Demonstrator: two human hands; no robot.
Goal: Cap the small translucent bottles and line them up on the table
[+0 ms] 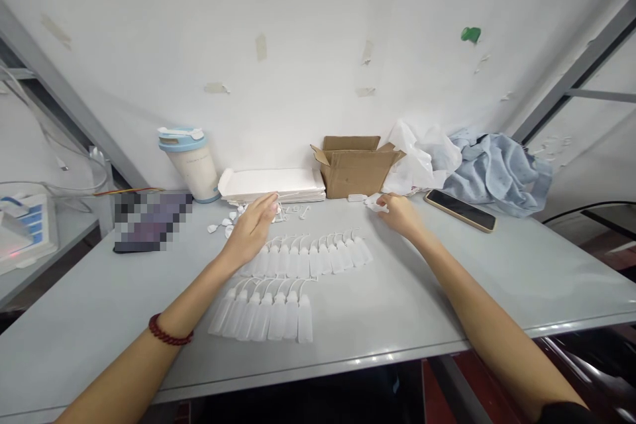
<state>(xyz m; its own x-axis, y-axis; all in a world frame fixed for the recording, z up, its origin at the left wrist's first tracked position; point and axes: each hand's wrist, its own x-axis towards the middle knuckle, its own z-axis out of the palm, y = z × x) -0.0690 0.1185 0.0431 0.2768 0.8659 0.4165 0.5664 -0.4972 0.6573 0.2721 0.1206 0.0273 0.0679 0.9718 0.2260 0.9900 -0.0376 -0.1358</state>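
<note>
My left hand [252, 225] hovers over the small white pieces [227, 221] in front of a stack of white envelopes; its fingers are extended and held near each other, with nothing visible in them. At the back of the table, my right hand [397, 212] pinches a small white piece [376, 204]. Beside it lies another flat white piece [356, 198]. Between my hands, a back row of translucent tube-like pouches [318, 260] with thin looped strings lies on the table. A shorter row of the same pouches [265, 318] lies closer to the front edge.
Along the wall stand a blue-lidded cup [191, 162], white envelopes [273, 183], an open cardboard box [355, 169], a plastic bag [420, 159] and blue cloth [501, 172]. A phone [460, 210] lies on the grey table [397, 318], right of my right hand.
</note>
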